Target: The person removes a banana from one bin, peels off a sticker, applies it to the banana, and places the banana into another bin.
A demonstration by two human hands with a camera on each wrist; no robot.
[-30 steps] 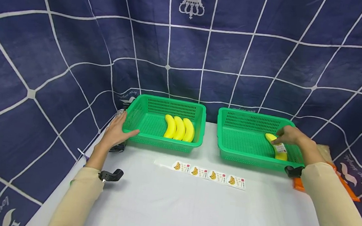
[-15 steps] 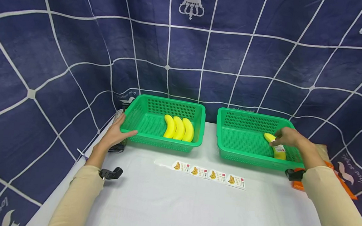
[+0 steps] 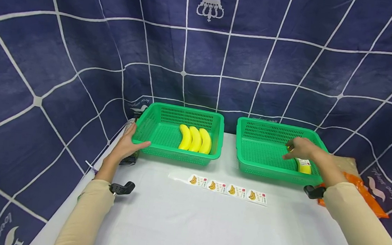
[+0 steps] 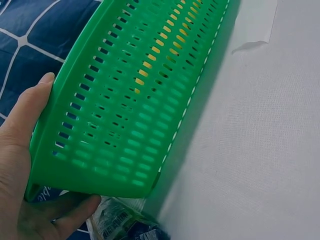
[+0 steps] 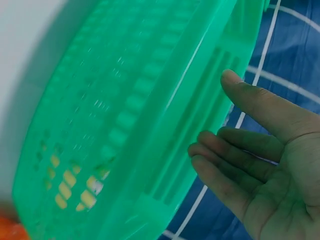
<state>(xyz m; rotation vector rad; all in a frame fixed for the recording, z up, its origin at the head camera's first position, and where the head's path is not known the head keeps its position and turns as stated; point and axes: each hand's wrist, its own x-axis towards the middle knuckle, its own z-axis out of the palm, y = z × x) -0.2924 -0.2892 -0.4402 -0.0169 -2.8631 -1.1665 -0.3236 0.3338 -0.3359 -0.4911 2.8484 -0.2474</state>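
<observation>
Two green plastic baskets stand side by side on a white table. The left basket [image 3: 179,155] holds three plain yellow bananas [image 3: 195,138]. My left hand [image 3: 127,143] grips that basket's near left corner [image 4: 140,110], thumb on the front wall, fingers along the side. In the right basket [image 3: 265,171] lies one banana [image 3: 305,166] with a white label on it, near the right wall. My right hand [image 3: 300,149] hovers just above that banana with its fingers spread and relaxed [image 5: 250,150], holding nothing.
A strip of several banana stickers [image 3: 226,188] lies on the table in front of the baskets. An orange packet [image 3: 361,191] sits right of the right basket. A dark packet [image 4: 125,222] lies at the left basket's corner. Blue cloth walls surround the table.
My right hand has let go of the labelled banana, opened and drifted slightly left and up. The banana stays in the right basket. My left hand has not moved.
</observation>
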